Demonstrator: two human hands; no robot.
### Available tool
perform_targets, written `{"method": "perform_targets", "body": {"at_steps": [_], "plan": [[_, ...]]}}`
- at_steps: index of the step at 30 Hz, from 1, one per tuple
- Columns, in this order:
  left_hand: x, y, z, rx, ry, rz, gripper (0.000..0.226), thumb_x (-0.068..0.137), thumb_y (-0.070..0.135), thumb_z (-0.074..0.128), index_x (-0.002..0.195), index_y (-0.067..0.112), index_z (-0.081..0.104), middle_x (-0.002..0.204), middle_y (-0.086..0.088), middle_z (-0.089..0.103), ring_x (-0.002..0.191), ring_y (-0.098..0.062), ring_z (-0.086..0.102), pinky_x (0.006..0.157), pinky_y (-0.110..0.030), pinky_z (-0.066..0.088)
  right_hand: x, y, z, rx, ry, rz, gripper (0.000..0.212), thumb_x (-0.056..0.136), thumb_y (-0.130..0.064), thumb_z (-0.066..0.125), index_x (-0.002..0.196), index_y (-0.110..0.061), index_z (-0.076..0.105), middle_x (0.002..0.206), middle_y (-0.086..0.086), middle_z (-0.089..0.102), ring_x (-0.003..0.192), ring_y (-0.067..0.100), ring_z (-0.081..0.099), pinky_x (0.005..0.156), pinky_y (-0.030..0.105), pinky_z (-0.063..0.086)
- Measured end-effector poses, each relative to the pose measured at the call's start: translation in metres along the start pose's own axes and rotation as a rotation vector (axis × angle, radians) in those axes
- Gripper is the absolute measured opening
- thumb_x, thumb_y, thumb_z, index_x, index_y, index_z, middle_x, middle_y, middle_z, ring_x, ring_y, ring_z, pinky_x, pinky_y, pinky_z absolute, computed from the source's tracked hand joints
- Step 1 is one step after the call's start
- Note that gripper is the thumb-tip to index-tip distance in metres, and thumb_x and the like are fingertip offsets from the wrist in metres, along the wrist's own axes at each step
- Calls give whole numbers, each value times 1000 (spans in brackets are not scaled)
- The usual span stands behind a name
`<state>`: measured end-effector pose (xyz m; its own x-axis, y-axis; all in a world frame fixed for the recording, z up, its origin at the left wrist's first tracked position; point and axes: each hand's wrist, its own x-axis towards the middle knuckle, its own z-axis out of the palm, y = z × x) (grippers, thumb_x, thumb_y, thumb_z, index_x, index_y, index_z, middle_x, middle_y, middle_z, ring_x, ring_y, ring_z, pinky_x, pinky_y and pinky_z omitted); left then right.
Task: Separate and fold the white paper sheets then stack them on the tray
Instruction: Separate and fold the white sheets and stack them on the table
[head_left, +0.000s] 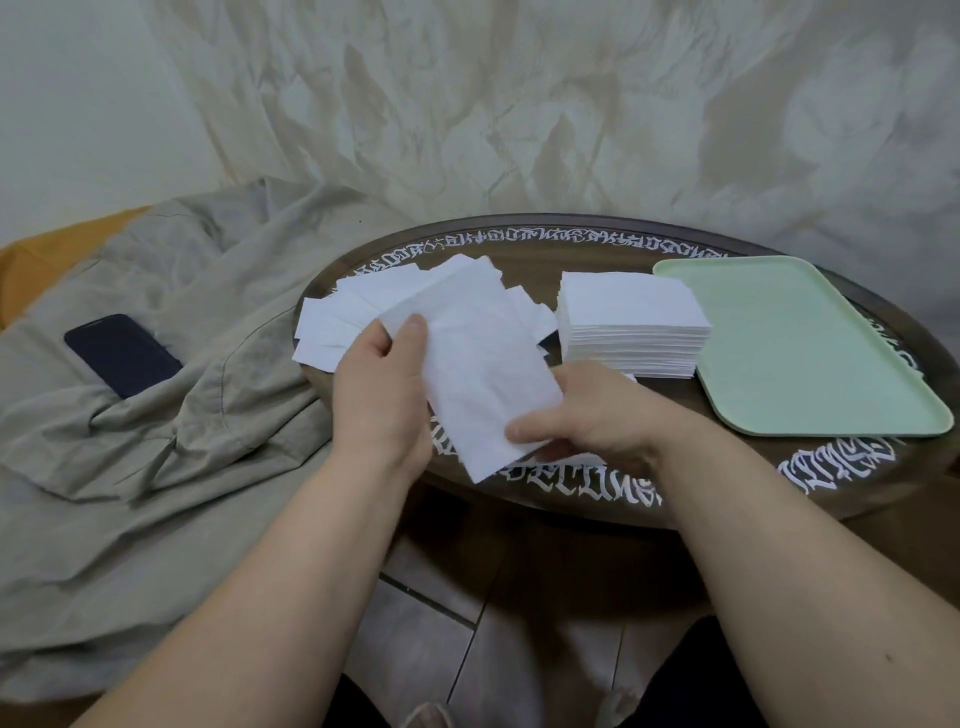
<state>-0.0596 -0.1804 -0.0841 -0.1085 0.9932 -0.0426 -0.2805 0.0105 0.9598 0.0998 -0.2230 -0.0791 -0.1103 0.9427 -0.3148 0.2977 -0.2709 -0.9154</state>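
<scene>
Mid-fold, tray (810, 338) still bare: nothing stacked there yet.
Left hand (382, 387) and right hand (587, 421) each pinch one sheet (480, 374) above the worktop (571, 499); neat stack (631, 325) beside tray, loose pile (353, 312) behind left hand. Fingers under sheet hidden; can't tell which pile is folded.

Two bare arms come up from the bottom of the picture. No sleeves cover them; they are bare as far down as the picture shows. The left hand (382, 387) and the right hand (592, 421) wear no gloves. The wrists have no watch or band. No rings can be seen.
</scene>
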Motion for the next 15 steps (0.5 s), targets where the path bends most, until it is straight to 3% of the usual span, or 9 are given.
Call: {"method": "perform_targets", "body": {"at_steps": [3, 6, 9, 11, 13, 15], "plan": [[7, -5, -8, 98, 41, -23, 20, 92, 6, 61, 75, 16, 62, 66, 5, 61, 57, -9, 53, 51, -20, 44, -1, -3, -24, 244, 234, -2, 13, 82, 2, 67, 81, -9, 62, 85, 7, 73, 75, 22, 70, 71, 34, 59], [2, -22, -3, 308, -86, -61, 16, 88, 6, 66, 75, 12, 61, 59, 3, 60, 47, -7, 52, 45, -18, 40, 5, 4, -44, 435, 491, -27, 17, 85, 3, 64, 78, -12, 59, 84, 9, 70, 70, 22, 68, 60, 31, 56], [-1, -37, 8, 453, -157, -105, 17, 85, 8, 71, 73, 11, 60, 58, 4, 63, 50, -12, 61, 50, -21, 48, 6, 25, -48, 267, 526, 14, 23, 81, 8, 61, 85, -14, 64, 96, 12, 69, 83, 28, 70, 74, 43, 60], [2, -46, 14, 520, -169, -120, 16, 84, 10, 71, 72, 11, 61, 68, -4, 67, 62, -21, 70, 60, -29, 56, 4, 37, -52, 157, 580, 20, 28, 79, 8, 60, 85, -20, 66, 95, 11, 69, 88, 30, 69, 82, 48, 58], [4, -54, 17, 611, -183, -129, 14, 84, 15, 71, 74, 11, 63, 75, -8, 70, 72, -25, 73, 69, -37, 56, 1, 44, -57, 73, 633, 12, 29, 80, 5, 60, 89, -22, 66, 88, 6, 68, 88, 27, 68, 85, 45, 56], [2, -59, 17, 679, -205, -145, 9, 85, 16, 70, 84, 8, 66, 80, -7, 71, 68, -17, 73, 64, -31, 52, 0, 51, -61, -5, 647, 10, 31, 80, 3, 60, 100, -20, 67, 80, 1, 66, 86, 24, 67, 84, 40, 55]]}}
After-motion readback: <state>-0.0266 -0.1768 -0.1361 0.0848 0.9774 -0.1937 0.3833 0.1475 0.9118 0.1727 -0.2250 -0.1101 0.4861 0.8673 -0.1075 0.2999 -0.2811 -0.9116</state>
